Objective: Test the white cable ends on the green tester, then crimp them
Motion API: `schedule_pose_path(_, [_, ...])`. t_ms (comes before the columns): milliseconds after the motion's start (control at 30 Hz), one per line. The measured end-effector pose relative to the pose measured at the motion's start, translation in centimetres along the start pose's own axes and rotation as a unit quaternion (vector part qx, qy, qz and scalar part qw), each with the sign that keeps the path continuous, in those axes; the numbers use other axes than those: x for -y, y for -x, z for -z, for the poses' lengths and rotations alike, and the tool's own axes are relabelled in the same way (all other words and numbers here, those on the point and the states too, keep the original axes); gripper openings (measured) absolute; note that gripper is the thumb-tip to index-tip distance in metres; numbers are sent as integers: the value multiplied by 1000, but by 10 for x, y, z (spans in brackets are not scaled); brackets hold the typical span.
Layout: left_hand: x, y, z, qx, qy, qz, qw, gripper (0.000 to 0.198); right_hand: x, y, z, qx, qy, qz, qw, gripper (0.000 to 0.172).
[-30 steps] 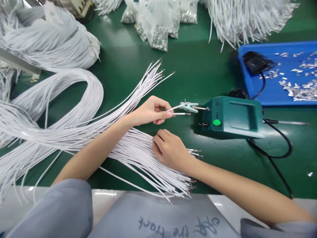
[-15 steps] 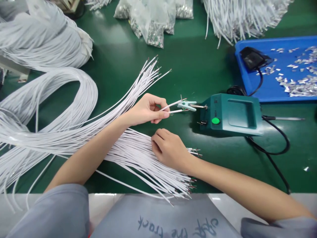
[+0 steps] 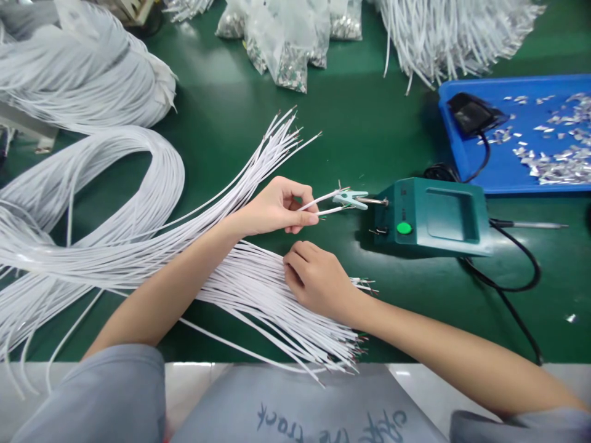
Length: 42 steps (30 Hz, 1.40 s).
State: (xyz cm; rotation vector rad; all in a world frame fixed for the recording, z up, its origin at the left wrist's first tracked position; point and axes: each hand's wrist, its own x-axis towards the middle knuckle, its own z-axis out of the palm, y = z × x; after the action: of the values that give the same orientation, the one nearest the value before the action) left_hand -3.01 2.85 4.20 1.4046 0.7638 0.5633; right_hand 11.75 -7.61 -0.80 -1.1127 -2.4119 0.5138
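Observation:
My left hand point(image 3: 292, 206) pinches white cables point(image 3: 324, 198) between thumb and fingers. Two of their ends reach the jaws of a light-blue clip point(image 3: 351, 199), where thin bare wires stick out; whether the jaws grip them I cannot tell. A metal rod joins the clip to a green box point(image 3: 418, 215) with a bright green button. Lower down, my right hand point(image 3: 318, 277) lies on a bundle of white cables point(image 3: 258, 283), fingers curled over them and fingertips hidden. Another fan of white cables point(image 3: 258, 166) passes behind my left hand, stripped ends pointing up and right.
At the right, a blue tray point(image 3: 503, 184) holds silvery pieces and a black pedal-like part point(image 3: 475, 115). A pen-like tool point(image 3: 538, 225) and black cord point(image 3: 538, 271) lie beside the box. Bags of metal parts point(image 3: 293, 61) and coiled cables point(image 3: 87, 67) stand farther back.
The view has shifted slightly, so everything sits a little lower in the picture. Both hands keep nearly the same place and hold.

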Motion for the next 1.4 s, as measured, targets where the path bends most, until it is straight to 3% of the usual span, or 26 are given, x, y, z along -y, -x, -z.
schedule_pose_path(267, [2,0,1,4,20,-13,1000,35,0,-1,0,0,0,1,1000,21])
schedule_pose_path(633, [0,-1,6,-30,54,5,998,16,1,-2,2,3,-10,-2,1000,21])
schedule_pose_path(1400, [1,1,10,-47,57,12,997,12,2,-2,2,8,-14,-5,1000,22])
